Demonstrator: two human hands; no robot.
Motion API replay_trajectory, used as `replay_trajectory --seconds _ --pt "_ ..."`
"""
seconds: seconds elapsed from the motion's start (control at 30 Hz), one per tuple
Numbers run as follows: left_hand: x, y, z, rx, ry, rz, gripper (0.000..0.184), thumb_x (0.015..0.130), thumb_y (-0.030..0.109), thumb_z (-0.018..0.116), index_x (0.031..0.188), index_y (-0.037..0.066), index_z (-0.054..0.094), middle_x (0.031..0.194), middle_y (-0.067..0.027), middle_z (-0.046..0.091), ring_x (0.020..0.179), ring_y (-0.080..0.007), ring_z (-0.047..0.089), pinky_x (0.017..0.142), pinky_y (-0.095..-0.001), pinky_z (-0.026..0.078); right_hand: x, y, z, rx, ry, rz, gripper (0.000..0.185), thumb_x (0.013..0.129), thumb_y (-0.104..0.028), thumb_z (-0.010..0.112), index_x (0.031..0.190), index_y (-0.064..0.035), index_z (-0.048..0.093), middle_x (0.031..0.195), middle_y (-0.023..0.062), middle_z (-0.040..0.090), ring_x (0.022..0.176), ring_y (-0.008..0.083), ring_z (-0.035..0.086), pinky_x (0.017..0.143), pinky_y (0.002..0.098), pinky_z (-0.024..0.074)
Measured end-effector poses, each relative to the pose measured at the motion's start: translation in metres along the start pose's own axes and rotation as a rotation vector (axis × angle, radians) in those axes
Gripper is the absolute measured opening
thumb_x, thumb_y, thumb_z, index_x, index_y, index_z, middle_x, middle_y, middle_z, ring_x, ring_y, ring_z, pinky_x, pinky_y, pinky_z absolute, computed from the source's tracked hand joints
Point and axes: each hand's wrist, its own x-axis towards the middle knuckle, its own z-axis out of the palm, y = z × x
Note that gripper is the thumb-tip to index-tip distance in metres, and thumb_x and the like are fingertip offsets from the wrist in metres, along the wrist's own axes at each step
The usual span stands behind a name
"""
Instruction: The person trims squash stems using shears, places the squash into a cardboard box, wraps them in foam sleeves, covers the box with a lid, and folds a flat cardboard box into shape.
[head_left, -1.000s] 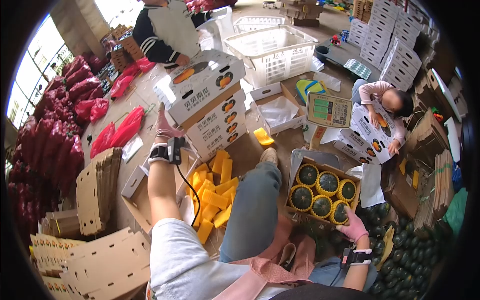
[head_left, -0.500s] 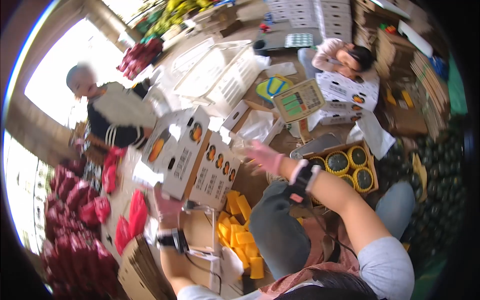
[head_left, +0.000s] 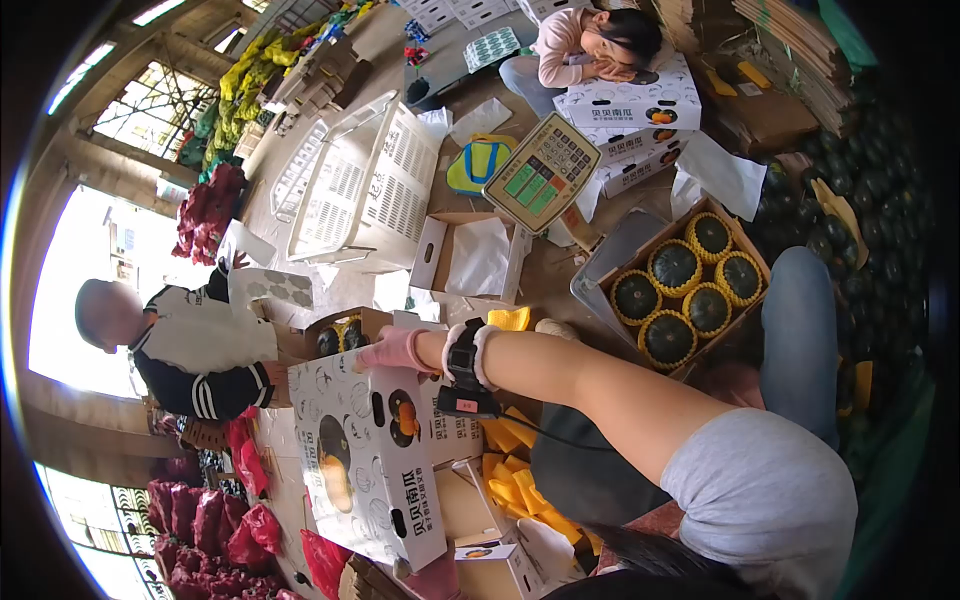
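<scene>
floor [head_left: 552,275], two hands [head_left: 392,352] gripping one carton [head_left: 365,465], left [head_left: 432,578] seemingly

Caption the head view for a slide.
Right hand and left hand on a printed carton, six netted green squashes boxed near the scale.

Left hand [head_left: 435,579]: partly concealed by the printed carton [head_left: 368,455] and cut off by the lower edge; finger positions cannot be confirmed. Scale display [head_left: 532,188]: digits too small to read reliably.
</scene>
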Motion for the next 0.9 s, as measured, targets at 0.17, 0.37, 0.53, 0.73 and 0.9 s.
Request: replay_trajectory --seconds 0.17,0.37,0.53,0.73,0.9 --pt "-0.009 -0.01 0.003 0.066 0.008 0.158 0.08 0.068 0.027 0.066 0.137 0.009 0.03 0.128 -0.0137 0.046 0.117 -0.0312 0.043 0.093 -0.0498 0.041 0.003 0.031 0.009 0.075 0.064 -0.117 0.052 0.075 -0.033 0.063 0.111 0.0025 0.052 0.1 0.0151 0.059 0.088 0.0245 0.059 0.078 0.0333 0.0461" --pt "-0.054 -0.041 -0.013 0.085 -0.011 0.269 0.084 0.066 0.024 0.068 0.138 0.009 0.028 0.128 -0.0146 0.045 0.117 -0.0315 0.044 0.094 -0.049 0.041 -0.107 0.056 -0.019 0.132 0.184 -0.28 0.054 0.076 -0.032 0.063 0.118 -0.0021 0.046 0.104 0.0139 0.056 0.099 0.0228 0.053 0.087 0.0304 0.0411" --pt "-0.113 -0.07 -0.03 0.135 -0.104 0.071 0.094 0.059 0.019 0.072 0.139 0.005 0.025 0.129 -0.016 0.044 0.118 -0.0311 0.045 0.096 -0.0454 0.04 -0.278 0.074 -0.073 0.142 -0.04 -0.279 0.067 0.068 -0.021 0.063 0.125 -0.001 0.033 0.112 0.0118 0.049 0.105 0.0192 0.048 0.092 0.0303 0.0376" --pt "-0.145 -0.126 -0.012 0.01 -0.216 -0.277 0.102 0.052 0.01 0.069 0.141 0.004 0.02 0.133 -0.013 0.041 0.122 -0.0247 0.042 0.103 -0.0356 0.033 -0.411 0.121 -0.15 0.052 0.106 0.044 0.081 0.076 -0.042 0.063 0.136 0.0017 0.029 0.127 0.0129 0.048 0.115 0.022 0.047 0.097 0.0322 0.0371" --pt "-0.135 -0.145 0.03 0.168 -0.371 -0.165 0.091 0.055 0.005 0.072 0.135 0.005 0.029 0.127 -0.0093 0.045 0.117 -0.0223 0.043 0.101 -0.0343 0.033 -0.446 0.102 -0.174 0.235 0.067 0.174 0.077 0.071 -0.033 0.066 0.133 0.0007 0.035 0.124 0.0114 0.051 0.111 0.0228 0.05 0.094 0.0335 0.0409"
